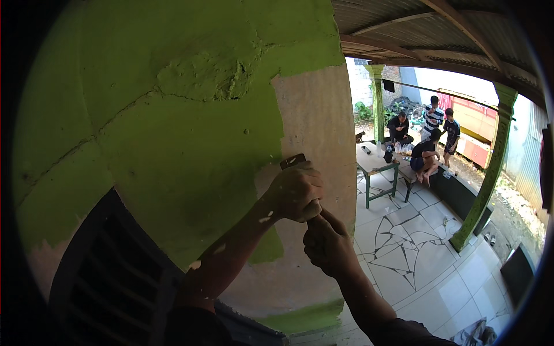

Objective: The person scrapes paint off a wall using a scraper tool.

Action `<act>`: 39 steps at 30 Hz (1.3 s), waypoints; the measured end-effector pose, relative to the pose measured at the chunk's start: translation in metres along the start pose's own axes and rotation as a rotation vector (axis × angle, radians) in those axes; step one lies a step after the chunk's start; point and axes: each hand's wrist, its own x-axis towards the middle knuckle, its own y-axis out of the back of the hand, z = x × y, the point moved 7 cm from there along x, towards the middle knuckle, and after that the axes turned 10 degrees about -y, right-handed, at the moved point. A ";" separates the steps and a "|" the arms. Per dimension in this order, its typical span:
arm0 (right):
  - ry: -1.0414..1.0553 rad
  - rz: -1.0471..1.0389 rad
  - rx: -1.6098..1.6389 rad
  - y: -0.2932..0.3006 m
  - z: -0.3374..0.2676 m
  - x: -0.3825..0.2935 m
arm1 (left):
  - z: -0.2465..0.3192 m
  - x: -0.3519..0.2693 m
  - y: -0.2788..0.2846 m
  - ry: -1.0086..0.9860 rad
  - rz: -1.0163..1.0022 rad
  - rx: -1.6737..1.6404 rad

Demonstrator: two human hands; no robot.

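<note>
Both my hands grip one scraper, whose dark flat blade lies against the wall at the border of green paint and bare plaster. My left hand is wrapped around it just behind the blade. Lower down, my right hand closes on the handle end; most of the handle is hidden by my fingers. Green paint covers the wall to the left, cracked and bulging higher up. Pale plaster is exposed to the right and below. Pale paint flakes stick to my left forearm.
A dark barred window frame is at lower left. Past the wall's right edge is a tiled porch floor with a table. Several people sit or stand beyond it, near a green pillar. A corrugated roof hangs overhead.
</note>
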 end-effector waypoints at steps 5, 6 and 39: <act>0.103 -0.025 -0.067 -0.020 -0.041 0.012 | -0.030 0.019 0.033 -0.017 0.114 0.029; 0.077 -0.041 -0.057 -0.026 -0.049 0.010 | -0.031 0.026 0.041 -0.032 0.102 0.039; 0.026 -0.024 -0.132 -0.010 -0.027 0.017 | -0.019 0.010 0.031 0.012 0.124 0.188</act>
